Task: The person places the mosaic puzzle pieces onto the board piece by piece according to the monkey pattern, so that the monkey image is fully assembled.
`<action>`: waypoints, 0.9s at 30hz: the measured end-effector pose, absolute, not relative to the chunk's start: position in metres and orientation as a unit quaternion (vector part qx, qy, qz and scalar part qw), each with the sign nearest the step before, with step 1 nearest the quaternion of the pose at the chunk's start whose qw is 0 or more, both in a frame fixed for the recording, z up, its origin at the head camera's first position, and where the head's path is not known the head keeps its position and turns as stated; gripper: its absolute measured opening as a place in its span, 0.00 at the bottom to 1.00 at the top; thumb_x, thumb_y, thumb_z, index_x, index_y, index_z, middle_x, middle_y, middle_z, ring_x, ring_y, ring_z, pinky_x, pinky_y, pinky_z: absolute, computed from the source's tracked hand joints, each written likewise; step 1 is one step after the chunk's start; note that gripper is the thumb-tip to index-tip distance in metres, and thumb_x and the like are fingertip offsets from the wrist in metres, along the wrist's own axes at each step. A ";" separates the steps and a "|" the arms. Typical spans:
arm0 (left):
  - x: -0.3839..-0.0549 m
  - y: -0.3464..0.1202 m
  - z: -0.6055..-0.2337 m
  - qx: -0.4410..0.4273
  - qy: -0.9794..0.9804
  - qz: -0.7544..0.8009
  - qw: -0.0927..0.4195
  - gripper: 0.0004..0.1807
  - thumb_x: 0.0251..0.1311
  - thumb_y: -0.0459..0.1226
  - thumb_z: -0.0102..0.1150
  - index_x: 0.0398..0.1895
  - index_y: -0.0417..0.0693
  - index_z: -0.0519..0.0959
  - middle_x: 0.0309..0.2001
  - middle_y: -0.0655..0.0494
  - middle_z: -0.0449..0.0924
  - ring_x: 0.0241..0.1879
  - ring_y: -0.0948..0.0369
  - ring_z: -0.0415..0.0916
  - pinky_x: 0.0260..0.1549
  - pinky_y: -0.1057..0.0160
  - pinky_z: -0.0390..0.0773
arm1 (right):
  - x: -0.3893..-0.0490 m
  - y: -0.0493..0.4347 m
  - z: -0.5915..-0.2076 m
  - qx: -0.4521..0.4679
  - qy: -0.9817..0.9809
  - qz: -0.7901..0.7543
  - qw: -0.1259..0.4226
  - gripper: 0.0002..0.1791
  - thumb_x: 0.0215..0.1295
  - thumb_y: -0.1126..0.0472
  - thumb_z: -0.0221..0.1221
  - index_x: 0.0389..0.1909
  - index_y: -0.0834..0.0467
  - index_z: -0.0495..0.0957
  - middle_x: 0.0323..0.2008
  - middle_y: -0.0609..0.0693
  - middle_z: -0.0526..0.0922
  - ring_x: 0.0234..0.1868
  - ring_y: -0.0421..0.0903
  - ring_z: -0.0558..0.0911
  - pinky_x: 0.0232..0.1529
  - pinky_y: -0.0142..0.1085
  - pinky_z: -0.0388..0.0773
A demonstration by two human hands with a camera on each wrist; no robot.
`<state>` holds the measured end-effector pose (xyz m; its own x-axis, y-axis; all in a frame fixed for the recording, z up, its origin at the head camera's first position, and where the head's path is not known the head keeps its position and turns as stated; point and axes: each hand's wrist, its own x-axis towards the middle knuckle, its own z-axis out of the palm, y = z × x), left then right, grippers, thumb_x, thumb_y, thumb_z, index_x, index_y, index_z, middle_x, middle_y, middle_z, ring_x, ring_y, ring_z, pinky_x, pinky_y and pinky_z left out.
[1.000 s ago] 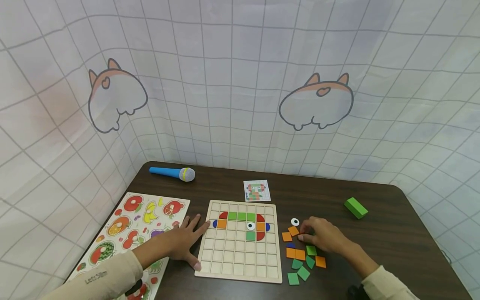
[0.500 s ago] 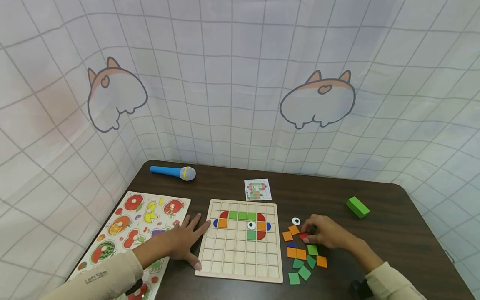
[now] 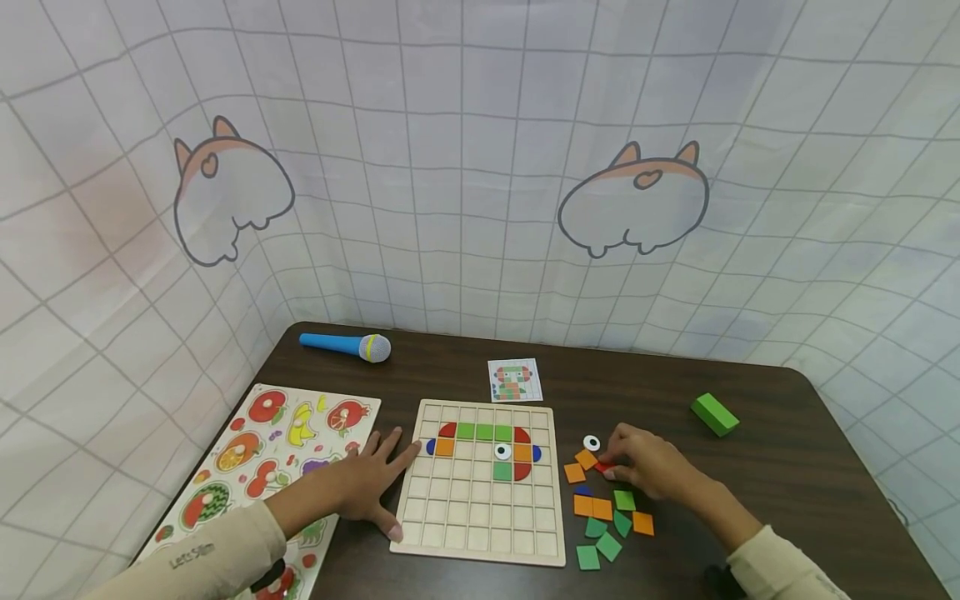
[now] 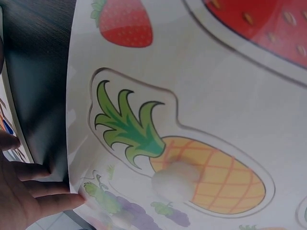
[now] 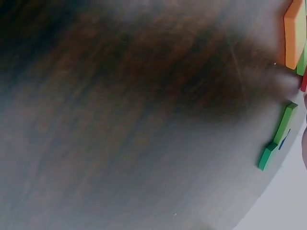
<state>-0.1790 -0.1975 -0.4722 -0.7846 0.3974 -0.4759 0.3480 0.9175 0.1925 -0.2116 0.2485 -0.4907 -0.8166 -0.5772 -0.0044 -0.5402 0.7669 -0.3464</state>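
Observation:
My left hand (image 3: 365, 483) lies with fingers spread, thumb and fingertips at the left edge of a wooden grid board (image 3: 472, 514). On the board's upper rows sit red, light green, orange, blue and dark green tiles and one round eye tile (image 3: 502, 452). Right of the board, my right hand (image 3: 651, 462) pinches a red tile (image 3: 604, 467) between thumb and fingers, low over the table. Orange tiles (image 3: 575, 473) and a second eye tile (image 3: 591, 443) lie close to those fingertips. In the right wrist view, only a sliver of that hand shows at the edge.
A fruit knob puzzle (image 3: 300, 475) extends under the left forearm. Behind the board lies a pattern card (image 3: 514, 380); a toy microphone (image 3: 345, 346) is at back left, a green block (image 3: 715, 415) at right. Green tiles (image 3: 607, 546) are scattered nearer the front.
The right hand has shifted slightly over the loose pieces, and the red tile between its fingers shows more than a second ago. The left hand has stayed in place.

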 end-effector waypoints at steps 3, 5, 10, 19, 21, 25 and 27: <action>-0.179 -0.198 -0.473 0.195 0.943 0.048 0.266 0.68 0.38 0.68 0.71 0.81 0.56 0.48 0.80 0.38 0.43 0.77 0.32 0.44 0.66 0.30 0.59 | -0.212 0.248 -0.491 -0.299 0.938 -0.165 0.061 0.06 0.63 0.56 0.68 0.40 0.51 0.87 0.40 0.41 0.78 0.38 0.38 0.79 0.40 0.39 0.81; -0.179 -0.198 -0.474 0.194 0.943 0.047 0.267 0.67 0.38 0.69 0.70 0.81 0.57 0.48 0.80 0.38 0.43 0.77 0.32 0.44 0.66 0.30 0.59 | -0.214 0.248 -0.491 -0.302 0.936 -0.166 0.072 0.06 0.64 0.56 0.68 0.40 0.51 0.84 0.40 0.41 0.80 0.39 0.38 0.79 0.41 0.41 0.81; -0.179 -0.198 -0.475 0.195 0.943 0.045 0.264 0.67 0.38 0.69 0.70 0.81 0.57 0.48 0.80 0.38 0.43 0.77 0.32 0.44 0.66 0.30 0.60 | -0.216 0.250 -0.491 -0.306 0.926 -0.191 0.113 0.09 0.65 0.56 0.67 0.43 0.52 0.80 0.40 0.42 0.85 0.38 0.37 0.79 0.41 0.40 0.81; -0.179 -0.199 -0.475 0.198 0.944 0.039 0.262 0.68 0.38 0.69 0.71 0.81 0.56 0.48 0.80 0.37 0.43 0.76 0.31 0.44 0.65 0.30 0.60 | -0.211 0.245 -0.475 -0.339 0.899 -0.249 0.125 0.13 0.72 0.59 0.59 0.54 0.57 0.82 0.46 0.47 0.85 0.43 0.39 0.81 0.45 0.39 0.81; -0.180 -0.199 -0.475 0.199 0.944 0.041 0.261 0.68 0.38 0.69 0.71 0.81 0.56 0.48 0.80 0.37 0.43 0.76 0.31 0.44 0.65 0.29 0.59 | -0.211 0.240 -0.471 -0.345 0.887 -0.275 0.135 0.11 0.72 0.59 0.60 0.50 0.57 0.82 0.42 0.45 0.84 0.38 0.35 0.77 0.40 0.34 0.79; -0.180 -0.199 -0.476 0.197 0.944 0.044 0.262 0.68 0.38 0.69 0.71 0.81 0.56 0.48 0.80 0.37 0.43 0.76 0.31 0.44 0.66 0.30 0.59 | -0.210 0.224 -0.465 -0.347 0.869 -0.314 0.163 0.09 0.71 0.58 0.62 0.48 0.57 0.80 0.38 0.43 0.83 0.33 0.34 0.75 0.33 0.30 0.76; -0.180 -0.199 -0.476 0.197 0.944 0.045 0.263 0.68 0.38 0.69 0.70 0.81 0.57 0.48 0.80 0.38 0.43 0.77 0.32 0.44 0.66 0.30 0.60 | -0.210 0.215 -0.462 -0.353 0.862 -0.322 0.169 0.09 0.71 0.58 0.62 0.47 0.57 0.81 0.36 0.43 0.82 0.30 0.35 0.74 0.31 0.29 0.75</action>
<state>-0.1804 -0.1986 -0.4764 -0.7845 0.3956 -0.4776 0.3480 0.9183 0.1889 -0.2096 0.2151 -0.4624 -0.6932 -0.7179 -0.0640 -0.5002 0.5431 -0.6745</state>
